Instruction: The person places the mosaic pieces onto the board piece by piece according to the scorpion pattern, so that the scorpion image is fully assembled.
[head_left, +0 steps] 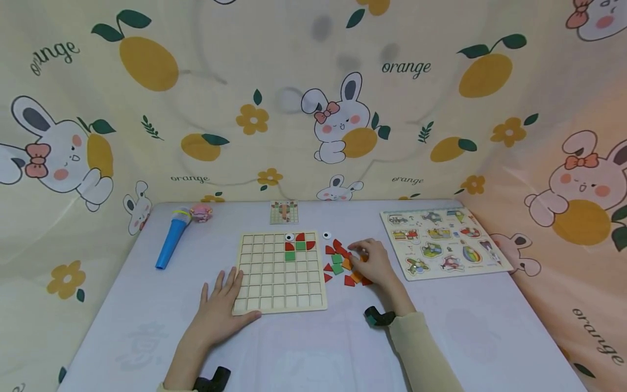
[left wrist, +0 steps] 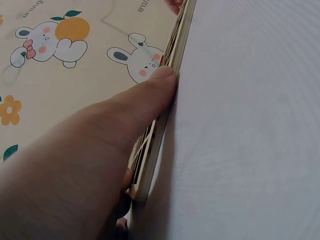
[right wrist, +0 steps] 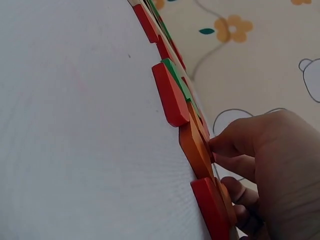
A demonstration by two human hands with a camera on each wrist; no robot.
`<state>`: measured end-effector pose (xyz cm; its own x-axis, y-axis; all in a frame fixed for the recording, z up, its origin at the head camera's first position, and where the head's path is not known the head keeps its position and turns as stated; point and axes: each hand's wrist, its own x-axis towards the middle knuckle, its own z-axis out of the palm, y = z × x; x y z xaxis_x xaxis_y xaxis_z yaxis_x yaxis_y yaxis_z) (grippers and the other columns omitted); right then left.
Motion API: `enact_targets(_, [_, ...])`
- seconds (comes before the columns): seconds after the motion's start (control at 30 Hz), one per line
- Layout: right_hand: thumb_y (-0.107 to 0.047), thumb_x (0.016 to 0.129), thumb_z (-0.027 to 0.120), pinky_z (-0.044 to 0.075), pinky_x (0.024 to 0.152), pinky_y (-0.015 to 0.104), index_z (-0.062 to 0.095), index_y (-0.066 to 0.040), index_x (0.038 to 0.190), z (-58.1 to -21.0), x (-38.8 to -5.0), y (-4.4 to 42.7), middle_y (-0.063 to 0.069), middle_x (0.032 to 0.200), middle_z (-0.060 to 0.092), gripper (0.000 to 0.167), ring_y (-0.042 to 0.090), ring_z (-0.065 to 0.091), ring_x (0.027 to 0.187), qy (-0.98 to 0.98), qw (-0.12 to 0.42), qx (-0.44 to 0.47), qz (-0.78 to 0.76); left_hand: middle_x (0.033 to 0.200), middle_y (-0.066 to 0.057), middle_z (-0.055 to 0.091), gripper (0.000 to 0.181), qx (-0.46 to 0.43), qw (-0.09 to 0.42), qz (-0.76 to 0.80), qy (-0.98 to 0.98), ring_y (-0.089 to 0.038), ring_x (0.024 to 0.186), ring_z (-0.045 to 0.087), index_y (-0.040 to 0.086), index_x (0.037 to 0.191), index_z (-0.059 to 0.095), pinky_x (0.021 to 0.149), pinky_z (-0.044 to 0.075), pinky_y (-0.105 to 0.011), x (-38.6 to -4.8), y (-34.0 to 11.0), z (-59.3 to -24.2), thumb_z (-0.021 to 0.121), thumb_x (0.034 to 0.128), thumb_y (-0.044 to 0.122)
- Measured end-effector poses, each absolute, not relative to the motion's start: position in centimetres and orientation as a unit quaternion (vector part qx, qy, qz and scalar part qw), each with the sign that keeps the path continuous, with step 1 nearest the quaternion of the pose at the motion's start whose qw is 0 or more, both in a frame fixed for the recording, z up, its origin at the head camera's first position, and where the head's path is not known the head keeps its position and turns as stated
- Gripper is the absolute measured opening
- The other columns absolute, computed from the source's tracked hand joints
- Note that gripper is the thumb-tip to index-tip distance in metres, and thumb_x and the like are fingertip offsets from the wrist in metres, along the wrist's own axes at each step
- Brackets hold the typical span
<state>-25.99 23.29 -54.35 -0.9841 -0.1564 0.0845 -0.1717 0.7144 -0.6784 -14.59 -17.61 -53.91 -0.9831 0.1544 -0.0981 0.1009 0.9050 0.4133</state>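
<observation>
My left hand (head_left: 219,314) lies with straight, spread fingers along the left edge of a wooden grid board (head_left: 274,288), its thumb on the front edge. On the board's upper right part sit a white eye piece (head_left: 289,237), green squares (head_left: 290,256) and red rounded pieces (head_left: 311,245). Right of the board, my right hand (head_left: 374,264) is over a loose pile of red, green and orange pieces. Its thumb and finger seem to pinch a small red piece (right wrist: 214,158), mostly hidden by the fingertips. Orange pieces (right wrist: 195,147) lie beside them.
Behind the board lies a small pattern card (head_left: 284,212). Another eye piece (head_left: 326,235) is near the board's upper right corner. A picture puzzle board (head_left: 443,242) lies at right; a blue toy microphone (head_left: 172,239) and a pink toy (head_left: 201,213) are at far left.
</observation>
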Motion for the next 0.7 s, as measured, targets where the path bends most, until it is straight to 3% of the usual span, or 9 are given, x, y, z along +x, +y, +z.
enact_targets(0.7, [-0.017, 0.093, 0.071, 0.044, 0.105, 0.056, 0.076, -0.012, 0.119, -54.85, -26.12, 23.24, 0.014, 0.127, 0.066, 0.027, 0.034, 0.051, 0.118, -0.932, 0.016, 0.077, 0.354, 0.176, -0.018, 0.016, 0.121, 0.071, 0.053, 0.214, 0.973, -0.049, 0.162, 0.005, 0.003, 0.167, 0.024, 0.123, -0.001, -0.078, -14.40, -17.62, -54.08, 0.067, 0.0844, 0.079])
